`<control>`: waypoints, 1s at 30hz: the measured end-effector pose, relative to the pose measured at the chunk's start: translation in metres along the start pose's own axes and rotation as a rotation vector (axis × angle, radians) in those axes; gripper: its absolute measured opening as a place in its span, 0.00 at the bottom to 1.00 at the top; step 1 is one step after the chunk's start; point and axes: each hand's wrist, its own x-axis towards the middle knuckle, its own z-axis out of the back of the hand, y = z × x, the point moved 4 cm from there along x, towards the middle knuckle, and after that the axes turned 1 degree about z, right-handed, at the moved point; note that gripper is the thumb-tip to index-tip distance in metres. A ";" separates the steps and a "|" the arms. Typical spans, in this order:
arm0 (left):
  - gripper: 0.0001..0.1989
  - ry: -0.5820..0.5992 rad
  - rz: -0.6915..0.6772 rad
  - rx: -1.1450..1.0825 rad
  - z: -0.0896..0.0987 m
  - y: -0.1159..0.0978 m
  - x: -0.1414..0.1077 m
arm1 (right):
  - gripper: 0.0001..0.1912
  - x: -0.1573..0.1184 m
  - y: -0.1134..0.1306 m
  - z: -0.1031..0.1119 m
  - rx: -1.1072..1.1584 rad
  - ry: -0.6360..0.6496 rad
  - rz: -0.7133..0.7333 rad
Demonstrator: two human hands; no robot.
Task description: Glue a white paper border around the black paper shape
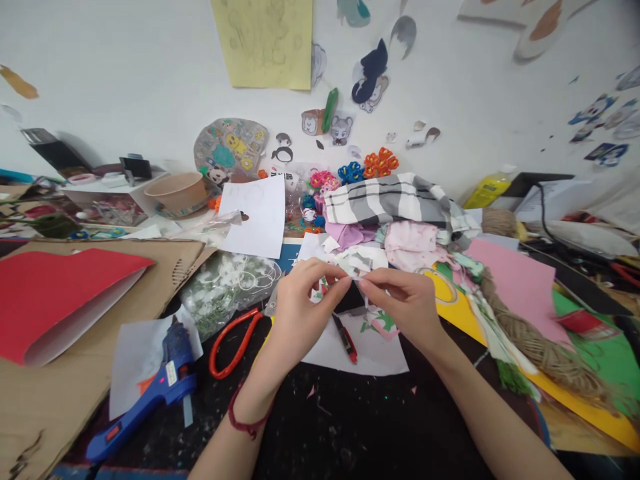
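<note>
My left hand [305, 307] and my right hand [407, 303] meet in the middle of the view, each closed in a pinch. Between their fingertips is a small whitish piece [355, 277], too small to make out clearly. Below them a red and black pen-like tool [346, 339] lies on a white sheet [380, 360] with pink and green paper scraps [383, 323]. Red-handled scissors [233, 343] lie beside my left wrist, partly hidden by it.
At the left are a blue glue gun [173, 383], a red folded sheet [65, 293] and cardboard [65, 407]. A plastic bag of green-white sprigs [225, 287] lies behind the scissors. Twine [530, 333], a pink sheet [520, 280] and checked cloth [395, 200] fill the right and back.
</note>
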 end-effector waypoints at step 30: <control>0.04 0.001 0.096 -0.028 -0.006 0.001 -0.004 | 0.08 -0.001 0.004 -0.007 0.070 0.123 -0.014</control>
